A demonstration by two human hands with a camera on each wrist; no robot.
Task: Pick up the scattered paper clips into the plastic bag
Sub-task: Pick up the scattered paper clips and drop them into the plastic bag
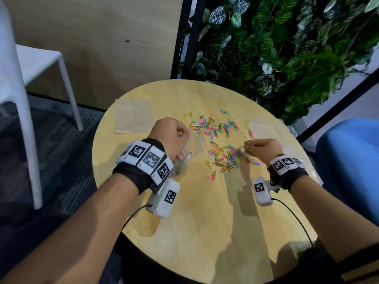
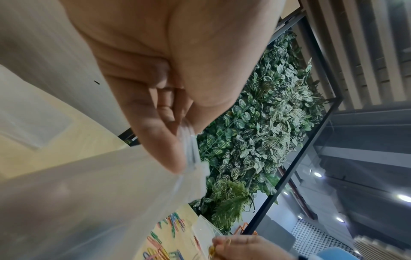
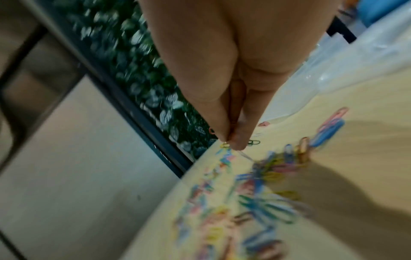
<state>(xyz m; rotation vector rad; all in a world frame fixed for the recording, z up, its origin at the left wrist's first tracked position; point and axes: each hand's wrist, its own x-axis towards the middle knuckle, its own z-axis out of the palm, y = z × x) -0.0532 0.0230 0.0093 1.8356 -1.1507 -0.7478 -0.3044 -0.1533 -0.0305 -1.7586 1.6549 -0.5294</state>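
A: What is each hand doing?

B: The left hand [image 1: 171, 136] is holding the plastic bag [image 1: 192, 146] above the table [image 1: 205, 222], fingers curled tight around its upper edge, so that the bag is hanging below and toward the other hand. The right hand [image 1: 261, 149] is pinching a few paper clips [image 1: 245, 147] between thumb and fingertips [image 3: 239, 140], fingers pressed closed; the exact count is too blurred to tell.

A: Where are the remaining clips lying?

B: The scattered clips [image 1: 217, 130] are spreading across the table between the two hands and beyond them, with more lying directly under the pinch. A stack of spare bags [image 1: 133, 116] is resting beyond the left hand, and a clear box [image 1: 266, 130] is sitting just past the right.

A: What could be going wrong from here?

B: Probably the transfer. The bag's mouth appears bunched in the left grip, so clips released over it may be striking plastic and falling back. Tangled clips dangling under the pinch may also be slipping free on the way across.
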